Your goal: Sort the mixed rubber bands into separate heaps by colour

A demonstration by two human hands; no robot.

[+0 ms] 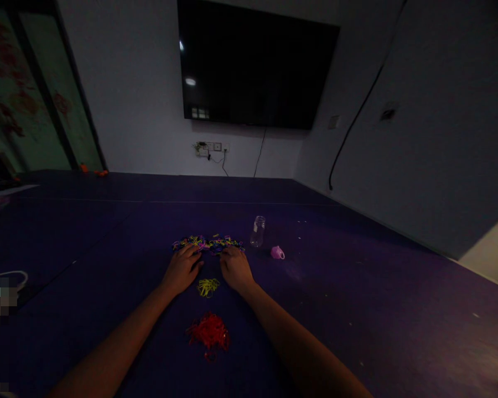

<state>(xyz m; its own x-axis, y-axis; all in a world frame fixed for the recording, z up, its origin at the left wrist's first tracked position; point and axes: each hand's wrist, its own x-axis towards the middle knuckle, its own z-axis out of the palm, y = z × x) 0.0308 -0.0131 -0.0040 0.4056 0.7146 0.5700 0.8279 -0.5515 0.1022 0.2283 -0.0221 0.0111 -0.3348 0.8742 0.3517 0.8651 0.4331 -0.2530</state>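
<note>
A loose mixed pile of small rubber bands [209,244], in blue, yellow, pink and other colours, is spread in a wide strip on the purple floor. My left hand [182,271] rests at the left end of this strip, fingers stretched onto it and thumb apart. At the right end lies my right hand [237,269], its fingers reaching onto the bands; the fingertips are partly hidden. Between my wrists sits a small heap of yellow rubber bands [208,287]. Closer to me, between my forearms, is a larger heap of red rubber bands [209,333].
A clear bottle [258,232] stands uncapped right of the pile, with a pink lid with a ring [277,252] beside it. A cable [50,286] runs along the floor at left. Beyond are a wall-mounted television [257,66] and wall sockets [211,148].
</note>
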